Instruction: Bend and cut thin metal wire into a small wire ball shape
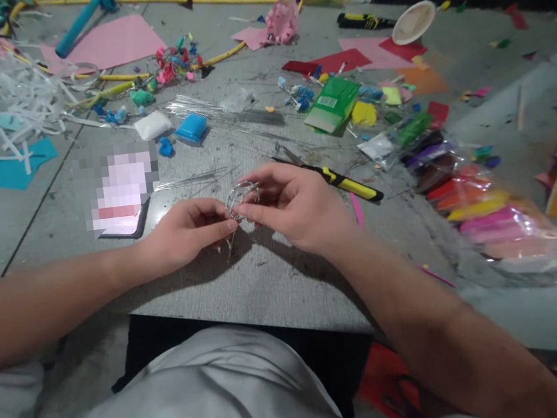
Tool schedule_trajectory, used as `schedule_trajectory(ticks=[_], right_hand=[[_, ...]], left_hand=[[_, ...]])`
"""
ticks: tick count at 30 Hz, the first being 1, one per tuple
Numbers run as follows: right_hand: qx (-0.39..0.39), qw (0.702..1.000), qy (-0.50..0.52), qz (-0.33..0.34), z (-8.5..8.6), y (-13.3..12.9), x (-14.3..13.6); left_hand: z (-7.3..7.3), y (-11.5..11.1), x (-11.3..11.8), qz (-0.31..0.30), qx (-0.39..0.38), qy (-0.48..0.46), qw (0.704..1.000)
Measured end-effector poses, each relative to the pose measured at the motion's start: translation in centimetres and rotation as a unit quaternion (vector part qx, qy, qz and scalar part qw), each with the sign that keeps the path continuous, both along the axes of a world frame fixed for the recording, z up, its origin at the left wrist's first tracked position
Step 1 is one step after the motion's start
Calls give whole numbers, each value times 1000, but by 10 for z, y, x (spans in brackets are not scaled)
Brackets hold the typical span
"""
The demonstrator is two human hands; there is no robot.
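A small ring of twisted silver wire (250, 187) is held between my two hands, just above the grey table. My left hand (191, 231) pinches its left side with thumb and fingertips, and a thin wire end hangs down below. From the right, my right hand (298, 203) grips the ring between thumb and fingers. Behind my right hand lies a yellow and black pair of pliers (346, 181), their jaws pointing up and left. Loose straight wires (189, 179) lie beyond my left hand, beside a phone (123, 196) whose screen is blurred out.
Clay packs in blue (191, 129) and white (152, 125) lie farther back. A bag of coloured clay packets (490, 212) covers the right side. White paper strips (14, 98), pink paper (109, 44), a green packet (331, 104) and a white lid (413, 22) are spread across the back.
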State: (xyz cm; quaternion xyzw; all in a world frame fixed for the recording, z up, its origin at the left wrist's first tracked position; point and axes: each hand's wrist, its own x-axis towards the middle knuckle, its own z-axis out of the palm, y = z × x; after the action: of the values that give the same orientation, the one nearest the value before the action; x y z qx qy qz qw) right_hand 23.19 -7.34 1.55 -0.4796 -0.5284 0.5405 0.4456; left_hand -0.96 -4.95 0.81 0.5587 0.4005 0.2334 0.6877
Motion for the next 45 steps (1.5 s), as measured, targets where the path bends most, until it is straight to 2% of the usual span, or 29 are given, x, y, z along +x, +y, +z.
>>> schedule_trajectory(ticks=[9,18,20,22,23,25,27,29,32,37,45], right_hand=[[25,999,-18,26,-11,4,2],[40,998,-47,20,-11,2,1],[46,998,-41,9,-10,2,2],[45,998,-31,-6,-10,4,4],[41,999,-28,-14,-11,5,4],[33,999,-24,-28,-14,8,6],[26,999,-25,-33,-17,11,7],[25,999,-25,-28,-19,12,7],[26,999,-24,-24,-20,12,6],[19,999,-31,-40,-17,14,6],[0,998,-33,-54,-9,14,8]], left_hand=[[-10,5,-2,-48,6,-23,999],[-17,0,-4,-26,31,5,999],[-15,6,-7,-23,83,31,996],[-11,16,-12,-16,206,104,973],[-9,22,-15,-12,294,166,941],[-5,37,-20,-4,444,300,844],[-1,51,-23,-17,504,418,756],[1,61,-25,-58,502,496,706],[4,66,-24,-89,486,535,686],[5,63,-19,-87,491,547,673],[-7,66,-25,7,520,521,677]])
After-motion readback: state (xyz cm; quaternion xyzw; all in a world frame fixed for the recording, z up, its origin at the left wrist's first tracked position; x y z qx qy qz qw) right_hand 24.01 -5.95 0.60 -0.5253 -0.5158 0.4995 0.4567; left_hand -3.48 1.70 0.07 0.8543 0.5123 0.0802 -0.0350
